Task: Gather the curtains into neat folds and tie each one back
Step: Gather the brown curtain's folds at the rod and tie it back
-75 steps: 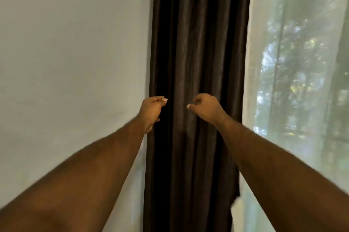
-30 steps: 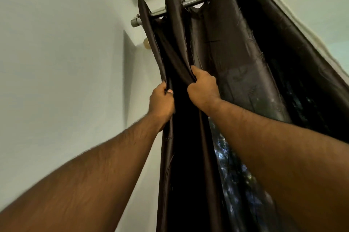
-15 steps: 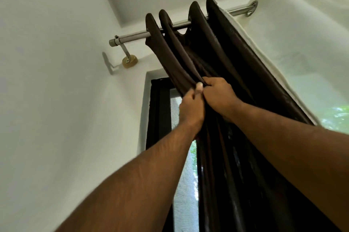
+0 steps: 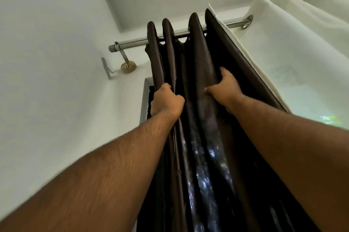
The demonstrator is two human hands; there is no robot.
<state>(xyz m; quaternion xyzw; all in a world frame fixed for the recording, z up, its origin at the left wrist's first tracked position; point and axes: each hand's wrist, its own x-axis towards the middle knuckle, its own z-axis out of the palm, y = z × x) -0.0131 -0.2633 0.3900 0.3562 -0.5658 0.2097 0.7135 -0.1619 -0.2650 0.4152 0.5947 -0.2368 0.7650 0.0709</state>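
A dark brown curtain (image 4: 198, 65) hangs in several folds from a metal rod (image 4: 132, 43), seen from below. My left hand (image 4: 165, 102) is closed on the two leftmost folds, a little below the rod. On the third fold, slightly higher, my right hand (image 4: 224, 88) grips the fabric with its fingers wrapped behind it. Both arms reach upward. A white sheer curtain (image 4: 292, 57) hangs on the same rod to the right, its edge lying against the brown curtain.
The white wall (image 4: 47, 80) fills the left side. A rod bracket with a round wooden mount (image 4: 128, 67) sits on the wall just left of the curtain. The dark window frame (image 4: 150, 95) shows behind my left hand. The ceiling is above.
My hands have parted: the right has moved right and up onto another fold, while the left has stayed gripping the left folds. The view tilted slightly further up.
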